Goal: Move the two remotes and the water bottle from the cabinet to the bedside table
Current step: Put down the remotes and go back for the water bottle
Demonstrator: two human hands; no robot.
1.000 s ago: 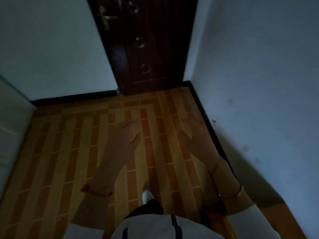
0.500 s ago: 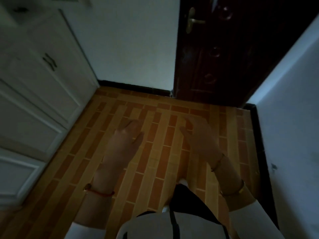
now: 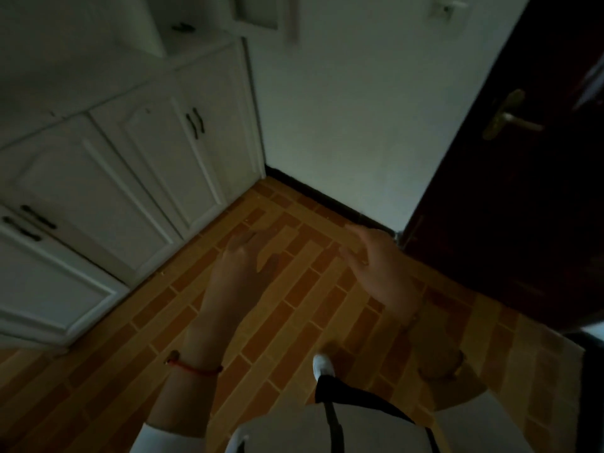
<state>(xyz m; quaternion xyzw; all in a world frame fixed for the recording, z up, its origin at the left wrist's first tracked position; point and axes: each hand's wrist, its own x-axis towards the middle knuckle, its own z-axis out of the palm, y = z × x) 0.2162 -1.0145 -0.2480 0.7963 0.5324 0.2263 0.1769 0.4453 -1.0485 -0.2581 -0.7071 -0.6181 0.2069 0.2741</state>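
A white cabinet (image 3: 137,165) with panelled doors and dark handles fills the left of the view. On its top, in an open niche, lies a small dark object (image 3: 183,27), too blurred to identify. No remote or water bottle shows clearly, and no bedside table is in sight. My left hand (image 3: 237,266) hovers over the floor with relaxed fingers and holds nothing. My right hand (image 3: 379,263) is held out beside it, fingers straight, also empty. Both hands are well short of the cabinet.
Orange and yellow brick-pattern floor (image 3: 294,305) lies underfoot. A dark wooden door (image 3: 523,197) with a brass handle (image 3: 510,116) stands at the right. A white wall (image 3: 343,125) with a dark skirting closes the corner. My white shoe (image 3: 323,366) steps forward.
The view has swung left: the door slid to the right edge and the white cabinet came fully into sight. Both hands stay raised and empty.
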